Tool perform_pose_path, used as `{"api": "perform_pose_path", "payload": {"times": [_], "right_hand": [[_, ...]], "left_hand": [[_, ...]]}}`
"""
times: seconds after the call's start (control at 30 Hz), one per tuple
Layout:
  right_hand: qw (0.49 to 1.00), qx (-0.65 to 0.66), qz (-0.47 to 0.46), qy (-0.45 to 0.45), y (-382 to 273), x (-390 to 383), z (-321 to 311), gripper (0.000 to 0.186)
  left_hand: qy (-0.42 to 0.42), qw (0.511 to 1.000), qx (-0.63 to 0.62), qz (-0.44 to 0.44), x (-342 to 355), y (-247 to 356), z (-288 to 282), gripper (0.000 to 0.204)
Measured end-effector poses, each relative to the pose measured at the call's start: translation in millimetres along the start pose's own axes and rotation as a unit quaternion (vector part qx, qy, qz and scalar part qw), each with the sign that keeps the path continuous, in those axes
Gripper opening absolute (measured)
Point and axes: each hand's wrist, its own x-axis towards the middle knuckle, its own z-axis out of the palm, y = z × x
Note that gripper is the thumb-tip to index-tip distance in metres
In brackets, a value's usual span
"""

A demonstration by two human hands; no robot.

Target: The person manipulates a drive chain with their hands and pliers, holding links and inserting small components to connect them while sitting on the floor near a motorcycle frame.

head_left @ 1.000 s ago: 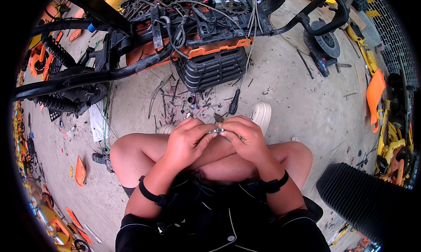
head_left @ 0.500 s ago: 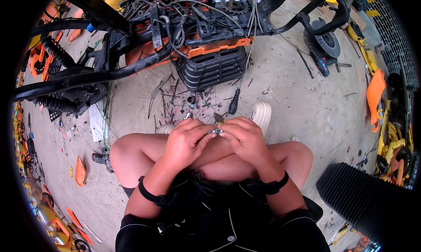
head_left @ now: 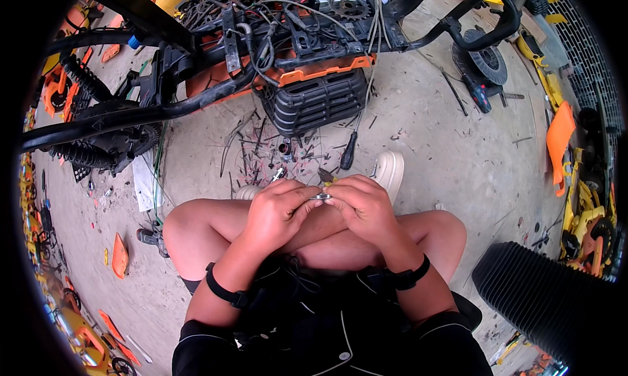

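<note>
Left hand (head_left: 271,209) and right hand (head_left: 364,206) both pinch a small metal piece (head_left: 320,196), with pliers (head_left: 325,175) showing just beyond the right one.

Bright, diffuse light falls fairly evenly over the concrete floor (head_left: 418,134), with soft shadows. The small metal part (head_left: 320,196) shows pale but too small for detail; the black shirt (head_left: 294,340) swallows most texture. Fisheye curvature bends the outer scene into black corners.
</note>
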Motion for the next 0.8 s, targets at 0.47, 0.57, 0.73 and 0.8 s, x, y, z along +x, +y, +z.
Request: {"api": "perform_pose_path", "payload": {"times": [0.47,0.57,0.73,0.8], "right_hand": [[1.000,0.000,0.000,-0.003,-1.0,0.1,0.5,0.016],[1.000,0.013,0.015,-0.004,-1.3,-0.7,0.8,0.016],[0.997,0.042,0.061,-0.011,-0.3,-3.5,3.4,0.017],[0.996,0.046,0.073,-0.009,-0.1,-4.2,3.9,0.017]], "left_hand": [[-0.005,1.000,0.030,0.001,-0.3,2.0,-0.5,0.018],[-0.007,0.998,0.053,0.011,-1.2,1.6,0.6,0.019],[-0.004,0.994,0.094,0.048,-1.6,-0.1,2.7,0.023],[-0.006,0.993,0.111,0.048,-1.2,1.7,3.3,0.025]]}}
